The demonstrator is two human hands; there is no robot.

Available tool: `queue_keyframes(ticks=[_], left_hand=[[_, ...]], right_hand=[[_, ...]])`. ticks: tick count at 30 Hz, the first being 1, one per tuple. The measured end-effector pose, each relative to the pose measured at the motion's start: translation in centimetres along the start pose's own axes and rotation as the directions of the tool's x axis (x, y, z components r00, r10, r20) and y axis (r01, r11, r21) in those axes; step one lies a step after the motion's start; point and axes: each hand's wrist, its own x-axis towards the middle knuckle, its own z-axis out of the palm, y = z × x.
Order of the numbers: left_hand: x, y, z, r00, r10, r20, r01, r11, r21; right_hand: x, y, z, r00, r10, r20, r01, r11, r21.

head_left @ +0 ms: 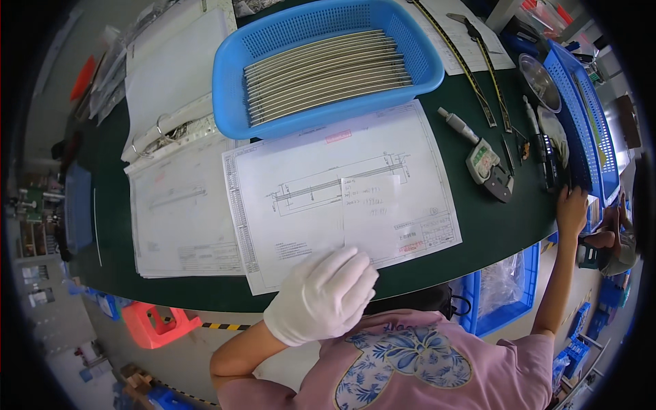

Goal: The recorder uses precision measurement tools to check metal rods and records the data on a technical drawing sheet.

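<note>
- Your left hand (324,295), fingers together, is nearer the drawing paper (311,215).
- The paper lies just ahead, long side going left to right.
- Your right hand (572,206) is by the right-side blue basket (579,147); I can't tell either grip.

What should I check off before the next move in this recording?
1. Metal rods side by side in the blue basket: ok.
2. Micrometer clear of the drawing: ok, it lies on the green tabletop.
3. Drawing fully uncovered: not ok, a small paper note overlaps it.
4. Both hands gloved: not ok; the left hand wears a white glove, the right hand is bare.
5. Left hand gripping the paper note: cannot tell.
</note>
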Motion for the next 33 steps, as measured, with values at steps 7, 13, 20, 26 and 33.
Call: queue_keyframes(ticks=[7, 13, 20, 26, 33], left_hand=[[1.6, -0.1, 1.0, 0.980, -0.039, 0.198, 0.036, 0.999, 0.021], [-0.1, -0.8, 2.3, 0.990, 0.128, 0.060, -0.133, 0.987, 0.093], [2.3, -1.7, 1.2, 0.969, 0.028, 0.246, -0.034, 0.999, 0.021], [3.2, -1.7, 0.5, 0.944, 0.039, 0.329, -0.053, 0.998, 0.035], [2.2, -2.6, 1.7, 0.959, 0.191, 0.209, -0.263, 0.872, 0.413]], right_hand=[[-2.3, 4.2, 0.6, 0.999, -0.004, 0.045, -0.005, 0.981, 0.194], [-7.3, 3.1, -4.4, 0.999, 0.034, -0.025, -0.001, 0.600, 0.800], [-9.8, -5.7, -12.3, 0.895, -0.282, -0.346, 0.330, -0.104, 0.938], [-8.5, -17.6, -16.0, 0.481, -0.716, -0.506, 0.325, -0.390, 0.861], [-9.5, -23.5, -17.4, 0.486, -0.715, -0.503, 0.536, -0.211, 0.818]])
